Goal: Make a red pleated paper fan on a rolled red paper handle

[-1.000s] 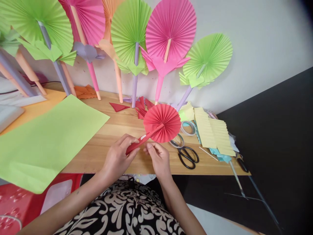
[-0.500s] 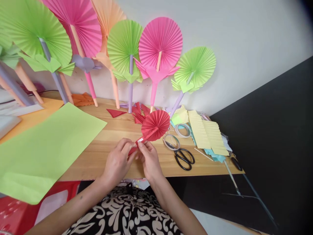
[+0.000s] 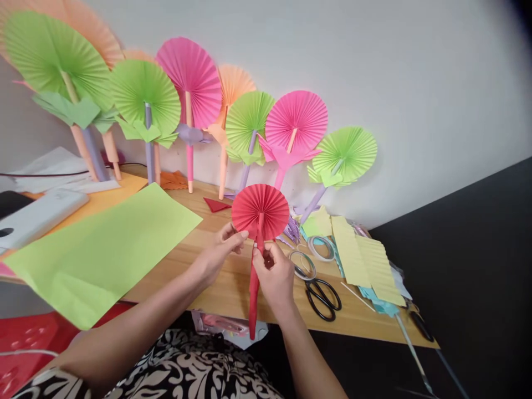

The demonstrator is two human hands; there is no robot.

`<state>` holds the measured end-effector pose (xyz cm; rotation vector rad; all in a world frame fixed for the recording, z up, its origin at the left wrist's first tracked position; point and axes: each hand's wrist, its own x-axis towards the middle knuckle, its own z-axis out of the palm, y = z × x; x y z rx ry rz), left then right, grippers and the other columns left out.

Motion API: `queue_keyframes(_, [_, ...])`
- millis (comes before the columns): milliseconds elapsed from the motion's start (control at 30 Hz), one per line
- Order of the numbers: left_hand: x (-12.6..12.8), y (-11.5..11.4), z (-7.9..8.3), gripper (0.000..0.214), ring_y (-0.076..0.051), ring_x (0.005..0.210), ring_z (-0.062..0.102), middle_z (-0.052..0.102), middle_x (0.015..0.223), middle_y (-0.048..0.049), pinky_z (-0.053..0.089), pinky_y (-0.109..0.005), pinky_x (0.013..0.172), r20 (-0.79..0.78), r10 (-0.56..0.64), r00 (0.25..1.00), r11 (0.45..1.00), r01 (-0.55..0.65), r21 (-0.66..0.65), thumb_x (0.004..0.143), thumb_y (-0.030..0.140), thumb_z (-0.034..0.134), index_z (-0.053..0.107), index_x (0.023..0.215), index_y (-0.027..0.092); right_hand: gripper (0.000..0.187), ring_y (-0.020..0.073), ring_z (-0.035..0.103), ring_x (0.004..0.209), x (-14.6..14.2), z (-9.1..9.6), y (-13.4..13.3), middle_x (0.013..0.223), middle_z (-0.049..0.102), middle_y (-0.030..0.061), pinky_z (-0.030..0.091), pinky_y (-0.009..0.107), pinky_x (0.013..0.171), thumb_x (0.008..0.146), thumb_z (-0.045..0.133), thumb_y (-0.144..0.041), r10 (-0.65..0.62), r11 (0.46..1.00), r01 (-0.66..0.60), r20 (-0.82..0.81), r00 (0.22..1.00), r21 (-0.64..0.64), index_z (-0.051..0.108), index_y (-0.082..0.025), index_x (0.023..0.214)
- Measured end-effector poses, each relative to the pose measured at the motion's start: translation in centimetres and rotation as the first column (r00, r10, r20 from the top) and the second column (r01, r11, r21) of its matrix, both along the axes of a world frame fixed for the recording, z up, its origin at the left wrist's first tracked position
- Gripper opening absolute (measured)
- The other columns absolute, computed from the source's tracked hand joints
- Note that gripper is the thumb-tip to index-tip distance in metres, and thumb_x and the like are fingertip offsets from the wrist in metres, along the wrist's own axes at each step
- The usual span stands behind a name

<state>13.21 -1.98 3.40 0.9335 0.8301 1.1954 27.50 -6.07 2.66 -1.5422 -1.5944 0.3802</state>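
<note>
A round pleated red paper fan (image 3: 266, 208) faces me, upright, on a long rolled red paper handle (image 3: 253, 296) that reaches down past the table's front edge. My right hand (image 3: 276, 274) is closed around the upper handle, thumb in front, just below the pleats. At the fan's lower left rim is my left hand (image 3: 222, 252), its thumb over the front of the pleats and its index finger partly hidden behind the edge. Close to my right hand lie a roll of tape (image 3: 302, 266) and black-handled scissors (image 3: 324, 299).
Finished fans, such as a pink one (image 3: 296, 119) and a green one (image 3: 344, 155), lean against the wall. A large green sheet (image 3: 108, 249) covers the left of the table. Pleated yellow paper (image 3: 359, 249) and a second tape roll (image 3: 321, 249) lie right; a red triangle (image 3: 216, 205) lies behind.
The red fan has been turned upright to face me, its handle swung to point down. My left hand has left the handle for the fan's rim. The view has shifted.
</note>
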Motion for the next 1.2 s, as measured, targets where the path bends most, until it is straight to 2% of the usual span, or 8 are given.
queue_keyframes(233, [1.6, -0.2, -1.1, 0.03, -0.01, 0.055, 0.048, 0.057, 0.062, 0.0024, 0.04, -0.026, 0.06, 0.221, 0.132, 0.966, 0.981, -0.096, -0.166, 0.059, 0.033, 0.082, 0.06, 0.069, 0.016, 0.011, 0.0144, 0.058, 0.056, -0.9, -1.2, -0.6, 0.064, 0.065, 0.0012, 0.037, 0.026, 0.058, 0.087, 0.054, -0.023, -0.048, 0.982, -0.01, 0.297, 0.954, 0.189, 0.06, -0.02, 0.078])
queue_keyframes(633, [1.7, -1.8, -0.8, 0.027, -0.011, 0.056, 0.05, 0.056, 0.057, 0.0018, 0.042, -0.027, 0.064, 0.196, 0.084, 0.977, 0.988, -0.055, -0.147, 0.063, 0.035, 0.077, 0.058, 0.061, 0.016, 0.018, 0.0154, 0.055, 0.057, -1.0, -0.9, -0.7, 0.061, 0.063, 0.0018, 0.035, 0.028, 0.058, 0.09, 0.052, -0.025, -0.124, 0.961, 0.025, 0.348, 0.929, 0.275, 0.057, -0.021, 0.073])
queue_keyframes(833, [1.6, -2.6, -1.8, 0.024, -0.012, 0.065, 0.054, 0.061, 0.068, 0.0002, 0.042, -0.026, 0.068, 0.134, -0.028, 0.991, 0.996, 0.039, -0.085, 0.066, 0.034, 0.076, 0.062, 0.068, 0.015, 0.019, 0.0147, 0.055, 0.059, -0.7, -0.5, -1.1, 0.065, 0.064, 0.0024, 0.036, 0.027, 0.06, 0.09, 0.053, -0.03, -0.118, 0.972, 0.058, 0.258, 0.959, 0.229, 0.061, -0.02, 0.076])
queue_keyframes(900, [1.3, -2.8, -2.1, 0.022, -0.012, 0.067, 0.054, 0.062, 0.071, -0.0001, 0.042, -0.026, 0.069, 0.1, -0.043, 0.994, 0.997, 0.05, -0.065, 0.068, 0.034, 0.074, 0.064, 0.072, 0.015, 0.018, 0.0141, 0.055, 0.059, -0.6, -0.1, -1.4, 0.066, 0.064, 0.0014, 0.037, 0.027, 0.06, 0.089, 0.055, -0.032, -0.069, 0.987, 0.049, 0.132, 0.989, 0.153, 0.062, -0.019, 0.078])
queue_keyframes(967, [0.8, -2.8, -2.0, 0.021, -0.011, 0.066, 0.054, 0.061, 0.072, 0.0005, 0.042, -0.025, 0.069, 0.092, -0.012, 0.996, 0.998, 0.018, -0.06, 0.069, 0.033, 0.073, 0.065, 0.076, 0.016, 0.021, 0.0128, 0.052, 0.058, -0.4, 0.3, -1.7, 0.066, 0.062, -0.0007, 0.038, 0.026, 0.058, 0.088, 0.057, -0.036, 0.019, 0.999, -0.016, -0.112, 0.994, 0.03, 0.062, -0.019, 0.078])
queue_keyframes(1033, [0.2, -2.6, -1.7, 0.024, -0.011, 0.068, 0.055, 0.062, 0.077, 0.0006, 0.042, -0.025, 0.069, 0.11, 0.039, 0.993, 0.997, -0.032, -0.068, 0.069, 0.032, 0.074, 0.065, 0.085, 0.017, 0.026, 0.0114, 0.048, 0.055, -0.2, 0.5, -2.1, 0.064, 0.058, -0.0023, 0.036, 0.025, 0.053, 0.086, 0.058, -0.043, 0.077, 0.986, -0.137, -0.458, 0.886, -0.099, 0.062, -0.019, 0.078])
queue_keyframes(1100, [-0.4, -2.3, -1.3, 0.032, -0.011, 0.073, 0.056, 0.063, 0.085, -0.0002, 0.043, -0.025, 0.07, 0.123, 0.094, 0.988, 0.994, -0.085, -0.074, 0.068, 0.033, 0.074, 0.064, 0.094, 0.018, 0.029, 0.0106, 0.043, 0.051, -0.1, 0.4, -2.3, 0.061, 0.053, -0.0032, 0.034, 0.024, 0.049, 0.083, 0.061, -0.047, 0.058, 0.939, -0.296, -0.767, 0.639, -0.175, 0.063, -0.019, 0.081])
queue_keyframes(1200, [-1.0, -2.2, -0.8, 0.041, -0.011, 0.078, 0.058, 0.063, 0.097, -0.0018, 0.044, -0.025, 0.072, 0.116, 0.154, 0.981, 0.986, -0.146, -0.077, 0.069, 0.036, 0.074, 0.061, 0.104, 0.02, 0.025, 0.0102, 0.037, 0.049, 0.3, -0.1, -2.6, 0.058, 0.044, -0.005, 0.031, 0.023, 0.045, 0.081, 0.062, -0.043, -0.001, 0.856, -0.496, -0.959, 0.284, -0.148, 0.065, -0.019, 0.089])
